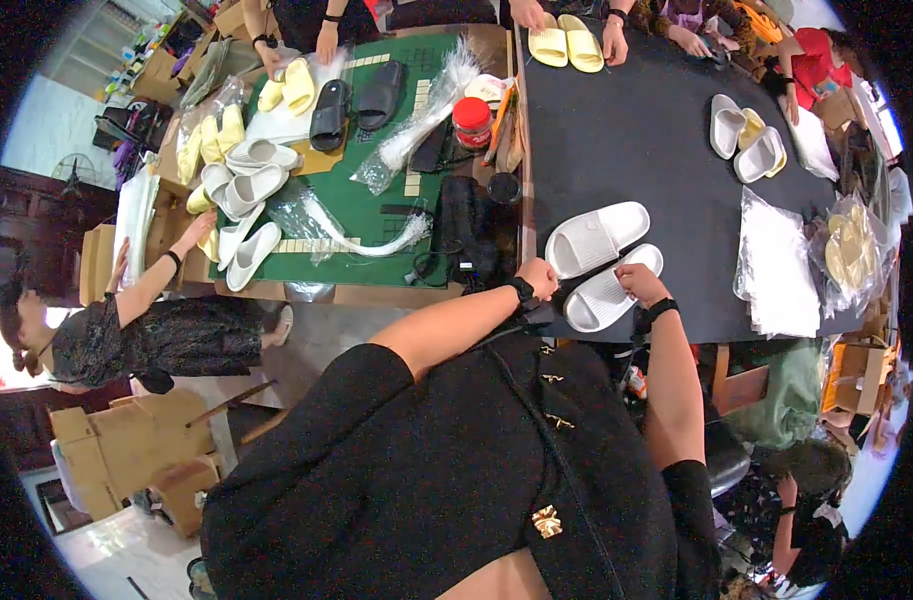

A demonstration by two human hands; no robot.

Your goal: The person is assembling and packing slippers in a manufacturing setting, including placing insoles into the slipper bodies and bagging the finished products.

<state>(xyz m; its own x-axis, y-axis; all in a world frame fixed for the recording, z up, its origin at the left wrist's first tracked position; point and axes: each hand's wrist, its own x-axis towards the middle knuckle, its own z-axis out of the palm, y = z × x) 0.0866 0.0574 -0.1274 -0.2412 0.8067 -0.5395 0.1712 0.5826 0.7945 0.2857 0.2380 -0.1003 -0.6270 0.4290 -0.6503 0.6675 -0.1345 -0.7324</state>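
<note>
1. A pair of white slippers [589, 247] lies side by side on a dark bench [667, 140], long axes slanting from near left to far right.
2. The left hand [540, 279] curls at the farther slipper's near-left end; the right hand [640, 284] bends over the nearer one. Whether either grips cannot be told.
3. Across the bench, another person touches yellow slippers [584, 46]; leftward, a green mat [347, 182] carries more.

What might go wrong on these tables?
The nearer white, ribbed slide slipper lies close to the near edge of the flat black tabletop, so a nudge from the right hand might knock it off. The round, red-lidded jar stands upright; a bump might tip it.
</note>
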